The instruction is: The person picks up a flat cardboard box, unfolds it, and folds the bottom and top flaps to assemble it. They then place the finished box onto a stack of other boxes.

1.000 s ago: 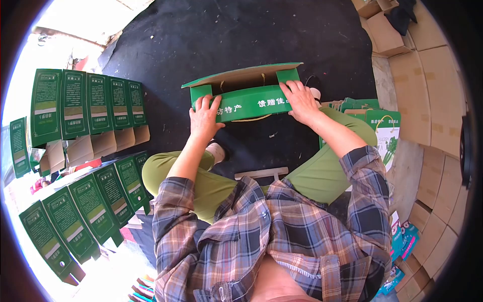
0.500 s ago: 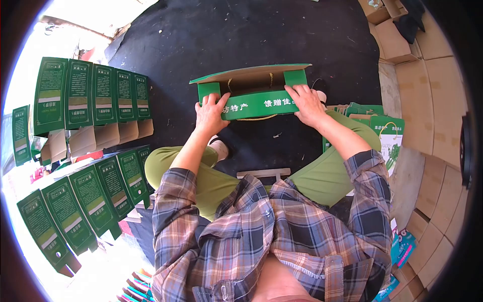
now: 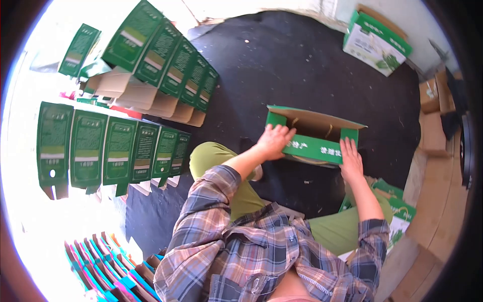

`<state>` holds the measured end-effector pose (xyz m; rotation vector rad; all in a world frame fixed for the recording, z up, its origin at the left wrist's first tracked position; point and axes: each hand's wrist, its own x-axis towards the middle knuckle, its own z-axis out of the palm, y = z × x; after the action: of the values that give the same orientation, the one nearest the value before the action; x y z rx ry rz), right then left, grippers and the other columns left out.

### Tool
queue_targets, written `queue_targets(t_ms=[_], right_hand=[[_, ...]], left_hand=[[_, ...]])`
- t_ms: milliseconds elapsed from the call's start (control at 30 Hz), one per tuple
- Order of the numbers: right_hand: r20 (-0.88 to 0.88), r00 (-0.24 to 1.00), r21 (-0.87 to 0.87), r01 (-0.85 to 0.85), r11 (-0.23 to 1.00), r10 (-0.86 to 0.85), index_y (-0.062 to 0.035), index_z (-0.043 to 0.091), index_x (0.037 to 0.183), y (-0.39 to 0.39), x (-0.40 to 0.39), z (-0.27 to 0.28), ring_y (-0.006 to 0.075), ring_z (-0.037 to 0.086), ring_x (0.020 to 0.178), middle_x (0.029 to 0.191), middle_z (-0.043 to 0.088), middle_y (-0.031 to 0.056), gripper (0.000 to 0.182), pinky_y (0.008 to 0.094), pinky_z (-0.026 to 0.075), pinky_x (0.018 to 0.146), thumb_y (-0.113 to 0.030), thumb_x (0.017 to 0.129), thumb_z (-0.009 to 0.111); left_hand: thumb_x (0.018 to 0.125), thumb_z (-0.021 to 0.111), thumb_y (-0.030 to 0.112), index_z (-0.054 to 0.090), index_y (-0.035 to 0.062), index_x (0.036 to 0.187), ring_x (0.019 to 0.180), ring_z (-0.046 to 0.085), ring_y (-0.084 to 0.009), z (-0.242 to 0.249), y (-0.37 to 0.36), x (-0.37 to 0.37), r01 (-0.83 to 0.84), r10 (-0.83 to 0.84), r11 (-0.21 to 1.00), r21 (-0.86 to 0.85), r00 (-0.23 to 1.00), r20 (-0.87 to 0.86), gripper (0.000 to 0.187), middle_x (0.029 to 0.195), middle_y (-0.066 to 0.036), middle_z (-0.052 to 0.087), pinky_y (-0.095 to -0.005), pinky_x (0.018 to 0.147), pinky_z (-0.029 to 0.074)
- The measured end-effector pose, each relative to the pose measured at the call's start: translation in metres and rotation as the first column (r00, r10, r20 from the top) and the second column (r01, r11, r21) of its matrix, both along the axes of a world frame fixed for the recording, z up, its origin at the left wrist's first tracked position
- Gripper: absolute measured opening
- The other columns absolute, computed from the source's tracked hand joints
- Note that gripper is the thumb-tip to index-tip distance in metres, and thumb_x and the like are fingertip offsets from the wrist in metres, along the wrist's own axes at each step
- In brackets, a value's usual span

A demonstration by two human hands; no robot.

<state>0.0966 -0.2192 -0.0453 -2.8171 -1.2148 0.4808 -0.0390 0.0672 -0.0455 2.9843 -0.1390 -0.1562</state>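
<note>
A green carton (image 3: 313, 148) with white lettering and yellow cord handles stands in front of me, its brown inside showing and one long flap raised on the far side. My left hand (image 3: 275, 141) lies over the carton's near left corner, fingers on the top edge. At the near right corner, my right hand (image 3: 350, 160) rests with its fingers stretched along the green side. The thumbs are partly hidden. Both hands touch the carton from outside and above.
Two rows of green cartons (image 3: 121, 146) stand at the left. Blue and pink boxes (image 3: 108, 267) are at the lower left. Another green-white carton (image 3: 375, 44) sits at the far right, brown cartons (image 3: 433, 132) at the right edge. Black sheeting (image 3: 302, 65) covers the floor.
The view has turned to the left, so the carton and both hands appear further right and lower. Both hands remain on the carton, the right hand's fingers now straighter along its corner.
</note>
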Motion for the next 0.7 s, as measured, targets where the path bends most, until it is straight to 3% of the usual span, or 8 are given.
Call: queue_targets(t_ms=[133,267,333,400,467,500,667,700], right_hand=[[0.016,0.989,0.068,0.144,0.987,-0.146,-0.0128,0.029,0.144,-0.002,0.019,0.015,0.0285,0.017,0.141,0.153,0.021,0.0101,0.078,0.0472,0.030,0.108,-0.007,0.076,0.068],[-0.058,0.983,0.267,0.183,0.946,-0.174,-0.0094,0.043,0.137,-0.016,0.038,0.033,0.0294,0.029,0.136,0.146,0.035,0.0144,0.060,0.0401,0.033,0.106,-0.009,0.081,0.064],[-0.128,0.975,0.296,0.213,0.931,-0.182,-0.0071,0.047,0.134,-0.020,0.040,0.056,0.0299,0.036,0.132,0.141,0.041,0.0157,0.055,0.0381,0.035,0.105,-0.009,0.081,0.062],[-0.203,0.960,0.319,0.251,0.914,-0.193,-0.0048,0.050,0.130,-0.028,0.040,0.072,0.0305,0.042,0.128,0.136,0.048,0.0171,0.050,0.0361,0.036,0.104,-0.010,0.082,0.061],[-0.273,0.938,0.361,0.305,0.882,-0.213,-0.0028,0.051,0.129,-0.039,0.042,0.077,0.0300,0.051,0.120,0.129,0.054,0.0178,0.049,0.0355,0.038,0.102,-0.009,0.082,0.060],[-0.304,0.924,0.389,0.343,0.855,-0.232,-0.0021,0.051,0.129,-0.046,0.042,0.076,0.0297,0.055,0.115,0.125,0.057,0.0190,0.047,0.0364,0.041,0.099,-0.008,0.083,0.058],[-0.399,0.863,0.423,0.472,0.773,-0.309,-0.0024,0.051,0.129,-0.064,0.037,0.078,0.0269,0.060,0.107,0.119,0.060,0.0202,0.045,0.0354,0.046,0.092,-0.007,0.085,0.057],[-0.410,0.852,0.408,0.491,0.770,-0.326,-0.0026,0.051,0.129,-0.068,0.039,0.074,0.0255,0.061,0.104,0.116,0.061,0.0195,0.044,0.0345,0.047,0.090,-0.007,0.085,0.057]], left_hand=[[0.060,0.075,0.037,0.044,0.0029,0.131,0.106,0.050,-0.0287,-0.006,-0.010,-0.001,-0.112,0.120,0.971,-0.210,0.993,0.024,0.085,0.110,-0.012,0.052,-0.0426,0.088,0.040],[0.063,0.074,0.043,0.046,0.0017,0.129,0.113,0.047,-0.0313,-0.005,-0.008,0.005,-0.346,0.315,0.866,-0.362,0.938,-0.143,0.082,0.113,-0.016,0.050,-0.0427,0.092,0.040],[0.065,0.072,0.043,0.054,0.0019,0.120,0.117,0.045,-0.0315,-0.009,-0.001,0.006,-0.630,0.456,0.567,-0.531,0.776,-0.435,0.071,0.116,-0.017,0.049,-0.0436,0.096,0.039],[0.069,0.072,0.037,0.059,0.0000,0.113,0.109,0.054,-0.0288,-0.005,0.005,0.004,-0.677,0.479,0.470,-0.567,0.735,-0.480,0.059,0.113,-0.016,0.056,-0.0394,0.092,0.045],[0.076,0.069,0.030,0.056,-0.0024,0.117,0.095,0.063,-0.0255,-0.005,0.011,0.000,-0.721,0.216,-0.122,-0.682,0.652,-0.727,0.053,0.106,-0.016,0.062,-0.0361,0.084,0.050],[0.080,0.067,0.023,0.056,-0.0031,0.114,0.080,0.066,-0.0216,0.010,0.009,-0.002,-0.710,0.264,-0.192,-0.677,0.627,-0.733,0.045,0.097,-0.014,0.066,-0.0333,0.074,0.053],[0.081,0.067,0.022,0.053,-0.0026,0.117,0.084,0.066,-0.0199,0.063,0.027,-0.004,-0.544,0.297,-0.296,-0.785,0.728,-0.617,0.046,0.101,-0.013,0.065,-0.0327,0.076,0.053],[0.081,0.067,0.022,0.053,-0.0025,0.118,0.085,0.065,-0.0198,0.073,0.034,-0.005,-0.428,0.331,-0.317,-0.846,0.786,-0.522,0.046,0.101,-0.013,0.065,-0.0324,0.076,0.052]])
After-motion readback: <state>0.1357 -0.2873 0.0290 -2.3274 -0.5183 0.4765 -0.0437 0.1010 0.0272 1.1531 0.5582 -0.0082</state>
